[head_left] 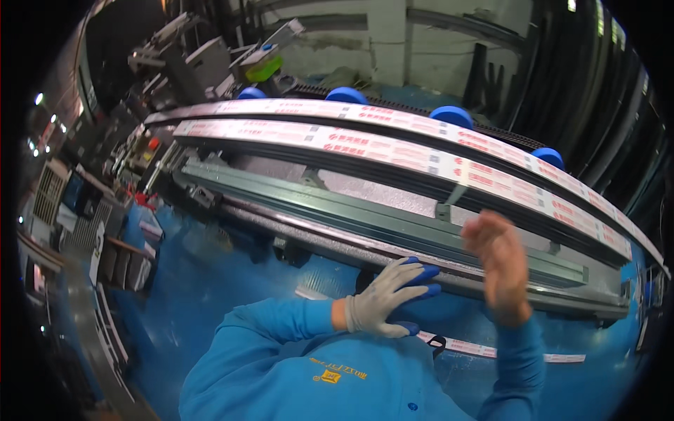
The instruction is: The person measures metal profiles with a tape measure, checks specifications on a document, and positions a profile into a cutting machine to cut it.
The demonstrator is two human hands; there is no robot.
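My left hand [388,297] wears a light grey glove with blue fingertips. Its fingers are stretched out and apart, close to my chest at the near edge of the machine bed, with nothing in them. Bare and lifted, my right hand [498,263] stands over the bed's right part, fingers extended, slightly blurred and holding nothing visible. Beyond both hands a long grey-green metal profile [337,214] lies along the bed [270,216]. Farther back run two long dark profiles faced with red-printed white film, a nearer film strip [414,158] and a farther one [400,118].
Blue round rollers [449,116] line the bed's far side. Small metal brackets [442,212] stand between the profiles. A red-printed white strip [477,349] lies low behind my right arm, above the blue floor [203,281]. Dark long profiles [597,91] lean at the back right.
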